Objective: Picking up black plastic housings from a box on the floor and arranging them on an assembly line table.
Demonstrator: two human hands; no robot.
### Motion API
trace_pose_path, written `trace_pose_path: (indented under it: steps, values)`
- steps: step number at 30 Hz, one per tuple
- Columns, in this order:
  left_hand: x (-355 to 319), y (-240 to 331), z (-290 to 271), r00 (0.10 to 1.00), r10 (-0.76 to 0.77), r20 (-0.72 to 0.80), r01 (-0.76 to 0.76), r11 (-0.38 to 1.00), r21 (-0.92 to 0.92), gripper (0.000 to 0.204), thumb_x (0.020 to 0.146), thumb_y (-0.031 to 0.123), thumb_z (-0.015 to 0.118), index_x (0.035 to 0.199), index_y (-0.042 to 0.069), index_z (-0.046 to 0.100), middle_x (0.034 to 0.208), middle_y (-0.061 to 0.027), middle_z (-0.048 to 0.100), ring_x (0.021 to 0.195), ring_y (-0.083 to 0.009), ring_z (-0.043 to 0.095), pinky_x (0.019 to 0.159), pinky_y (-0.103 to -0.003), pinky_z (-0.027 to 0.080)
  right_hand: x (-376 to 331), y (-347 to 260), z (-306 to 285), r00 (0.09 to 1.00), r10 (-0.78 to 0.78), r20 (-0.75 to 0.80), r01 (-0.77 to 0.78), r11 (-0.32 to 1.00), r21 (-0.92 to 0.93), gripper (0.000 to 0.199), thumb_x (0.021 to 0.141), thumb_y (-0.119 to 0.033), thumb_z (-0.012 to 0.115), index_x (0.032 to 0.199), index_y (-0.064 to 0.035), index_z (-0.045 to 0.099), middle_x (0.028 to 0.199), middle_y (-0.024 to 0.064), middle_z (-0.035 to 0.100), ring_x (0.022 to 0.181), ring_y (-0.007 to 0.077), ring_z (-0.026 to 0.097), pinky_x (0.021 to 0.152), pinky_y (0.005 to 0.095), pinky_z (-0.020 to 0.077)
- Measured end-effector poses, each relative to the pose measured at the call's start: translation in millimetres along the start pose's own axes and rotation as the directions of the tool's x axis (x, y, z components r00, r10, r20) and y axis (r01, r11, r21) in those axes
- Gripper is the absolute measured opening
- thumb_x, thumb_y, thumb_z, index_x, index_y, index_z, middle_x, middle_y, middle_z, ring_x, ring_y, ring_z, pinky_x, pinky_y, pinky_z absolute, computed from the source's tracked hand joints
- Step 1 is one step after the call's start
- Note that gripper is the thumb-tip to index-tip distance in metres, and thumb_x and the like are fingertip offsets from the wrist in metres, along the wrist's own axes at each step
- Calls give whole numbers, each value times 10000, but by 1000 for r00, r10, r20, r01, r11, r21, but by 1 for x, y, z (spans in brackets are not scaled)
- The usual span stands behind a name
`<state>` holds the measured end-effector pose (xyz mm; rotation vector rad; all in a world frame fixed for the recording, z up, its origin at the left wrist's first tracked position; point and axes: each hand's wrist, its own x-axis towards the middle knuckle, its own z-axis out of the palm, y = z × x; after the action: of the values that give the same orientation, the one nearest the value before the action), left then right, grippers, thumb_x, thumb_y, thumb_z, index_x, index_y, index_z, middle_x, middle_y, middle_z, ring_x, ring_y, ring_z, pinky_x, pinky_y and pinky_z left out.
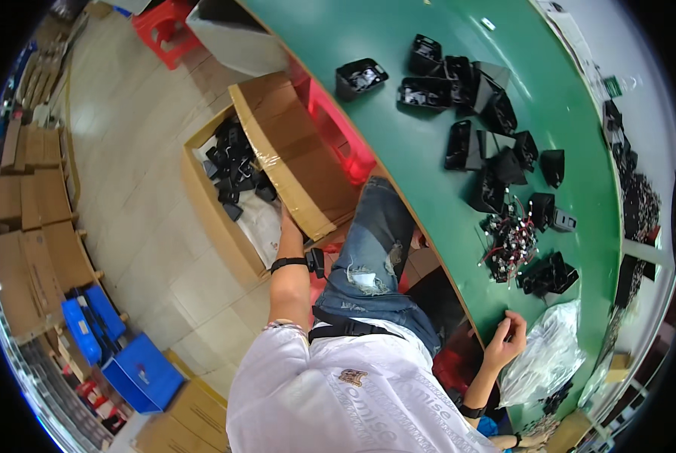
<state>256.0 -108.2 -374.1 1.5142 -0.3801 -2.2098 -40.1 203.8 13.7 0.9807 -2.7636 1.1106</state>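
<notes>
My left arm reaches down into an open cardboard box (221,230) on the left. The left hand (287,217) is mostly hidden by the raised box flap (296,136), so its fingers do not show. Black plastic parts (236,162) lie heaped in that box, beside a white sheet or bag. My right hand (508,341) rests by the edge of the green table (421,166), its fingers loosely bent and apart, with nothing seen in them. It is nearest to a crumpled clear plastic bag (543,355). Beyond it lie black plastic housings (551,273) and a pile of small wired parts (510,240).
More black housings (489,170) spread across the table, one (360,78) apart from the others. Red stools (164,30) stand near the table. Cartons (40,226) and blue bins (145,374) line the left side. Another person's hand (535,438) shows at the lower right.
</notes>
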Motion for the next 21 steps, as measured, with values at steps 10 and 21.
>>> trace_pose_path:
  steps: [10, 21]
  values:
    - [4, 15, -8, 976, 206, -72, -183, 951, 248, 479, 896, 461, 498, 1224, 116, 545, 1144, -86, 616, 1017, -263, 590, 891, -452, 482, 0, -11, -1, 1000, 27, -8, -27, 999, 44, 72, 852, 2, 555, 873, 6, 623, 659, -31, 499, 534, 27, 375, 478, 187, 264]
    - [9, 38, -54, 891, 34, 452, -319, 755, 573, 457, 912, 443, 470, 1221, 115, 543, 1117, -77, 632, 1006, -249, 603, 882, -446, 500, 7, -10, -10, 999, 6, -45, -3, 998, 70, 105, 749, 19, 609, 827, -35, 654, 624, 44, 531, 481, 129, 464, 472, 260, 372]
